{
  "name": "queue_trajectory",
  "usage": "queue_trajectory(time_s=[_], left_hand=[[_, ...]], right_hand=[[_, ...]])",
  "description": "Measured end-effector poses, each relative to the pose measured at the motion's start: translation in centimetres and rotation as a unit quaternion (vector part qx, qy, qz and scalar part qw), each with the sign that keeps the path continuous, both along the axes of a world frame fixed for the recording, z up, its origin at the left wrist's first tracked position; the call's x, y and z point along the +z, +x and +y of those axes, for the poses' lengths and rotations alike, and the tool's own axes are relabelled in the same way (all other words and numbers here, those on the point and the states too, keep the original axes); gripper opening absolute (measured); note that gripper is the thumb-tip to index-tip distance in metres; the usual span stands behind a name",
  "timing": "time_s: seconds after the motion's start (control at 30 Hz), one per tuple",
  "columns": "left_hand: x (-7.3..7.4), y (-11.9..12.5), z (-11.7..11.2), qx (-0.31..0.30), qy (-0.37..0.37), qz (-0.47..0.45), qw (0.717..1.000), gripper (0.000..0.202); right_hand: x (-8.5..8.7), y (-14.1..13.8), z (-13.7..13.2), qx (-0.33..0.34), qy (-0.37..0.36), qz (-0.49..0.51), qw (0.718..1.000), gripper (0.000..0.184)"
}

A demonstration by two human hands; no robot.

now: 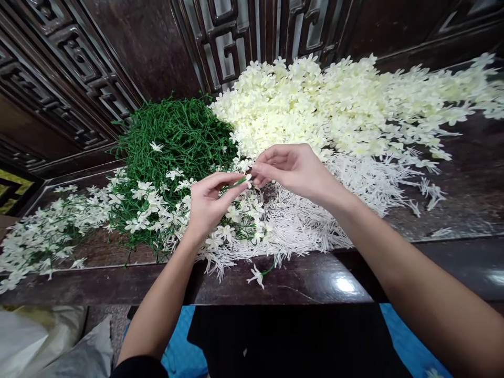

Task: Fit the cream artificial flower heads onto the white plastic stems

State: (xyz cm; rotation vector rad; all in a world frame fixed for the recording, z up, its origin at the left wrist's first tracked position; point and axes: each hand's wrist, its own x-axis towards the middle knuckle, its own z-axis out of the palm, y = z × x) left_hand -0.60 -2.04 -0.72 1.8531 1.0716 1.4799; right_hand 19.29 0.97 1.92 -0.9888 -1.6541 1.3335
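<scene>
Black matte garment (291, 336): smooth, at the bottom middle, with creased blue cloth (181, 336) showing on both sides.
Pale crumpled sacks (27, 336): sheet-like, in the lower left corner.
Dark brown glossy bench (311, 278): polished surface, its front edge crossing the view and catching a bright reflection.
Loose white flower on a green stem (256, 276): on the bench's front edge, petals toward the lower left, stem rising to the right.
Left hand (208, 202): thumb and fingers drawn into a pinch around a slim green stem with a white flower (248, 181).
Held piece: small and thin, above the heaps between both hands; long axis nearly crosswise, rising slightly, white end pointing right.
Right hand (297, 168): fingers curled, thumb and fingertips close together just beside that white end; whether they grip anything, I cannot tell.
White thread-like strands (311, 223): stiff, fine, heaped beneath the right hand.
White-flowered green sprigs (145, 205): star-shaped petals, scattered around the left hand and trailing left.
Green branching stems (173, 136): wiry, plastic-looking, in a tangled mound.
Cream-white blossoms (315, 100): thin-petalled, yellowish within, piled high and spreading right.
Dark carved lattice panel (224, 37): glossy, angular fretwork behind everything.
</scene>
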Motion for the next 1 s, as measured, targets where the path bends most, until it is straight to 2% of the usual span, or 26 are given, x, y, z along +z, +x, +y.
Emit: queue_trajectory(time_s=[0.1,0.2,0.33,0.47,0.63,0.73,0.87,1.0], left_hand=[[-0.3,-0.1,0.3,0.013,0.000,-0.034,0.999,0.015],[-0.5,-0.3,0.7,0.018,0.022,-0.046,0.999,0.015],[-0.6,-0.4,0.8,0.048,0.020,-0.039,0.998,0.017],[-0.4,-0.4,0.7,0.032,0.008,-0.046,0.998,0.013],[-0.1,-0.2,0.6,-0.008,-0.062,-0.069,0.996,0.007],[-0.4,-0.2,0.7,-0.005,-0.100,-0.095,0.990,0.017],[-0.9,-0.5,1.0,-0.014,-0.129,-0.136,0.982,0.028],[-1.1,-0.6,1.0,-0.035,-0.157,-0.147,0.976,0.028]], right_hand=[[-0.1,0.9,0.4,0.078,0.058,-0.129,0.987,0.003],[-1.1,1.4,0.8,0.161,0.053,-0.217,0.961,0.008],[-2.6,1.4,1.2,0.182,0.056,-0.246,0.950,0.014],[-2.6,1.2,1.2,0.185,0.058,-0.249,0.949,0.017],[-0.9,1.3,0.7,0.145,0.053,-0.184,0.971,0.014],[-0.1,1.2,0.3,0.115,0.071,-0.105,0.985,0.009],[0.4,1.0,-0.1,0.100,0.077,-0.036,0.991,0.010],[0.3,0.4,-0.5,0.078,0.083,-0.009,0.993,0.011]])
